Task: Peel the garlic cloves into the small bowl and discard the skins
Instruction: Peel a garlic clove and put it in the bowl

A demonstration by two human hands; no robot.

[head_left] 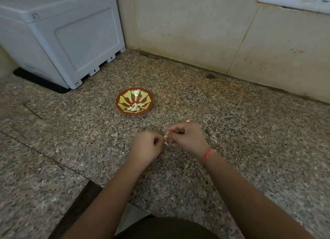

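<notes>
Counter: speckled granite; tiled wall behind, white appliance far left.
Bowl: small, red with green petals, on the counter beyond the hands; holds a few pale peeled cloves at its near side.
Clove: whitish, between both hands above the counter; mostly hidden, blurred.
Left hand: fingers curled, pinching the clove.
Right hand: fingers curled, pinching its other side; orange wristband.

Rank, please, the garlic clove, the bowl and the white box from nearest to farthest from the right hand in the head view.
1. The garlic clove, pinched in the right hand.
2. The bowl, ahead to the left.
3. The white box, far back left.
</notes>
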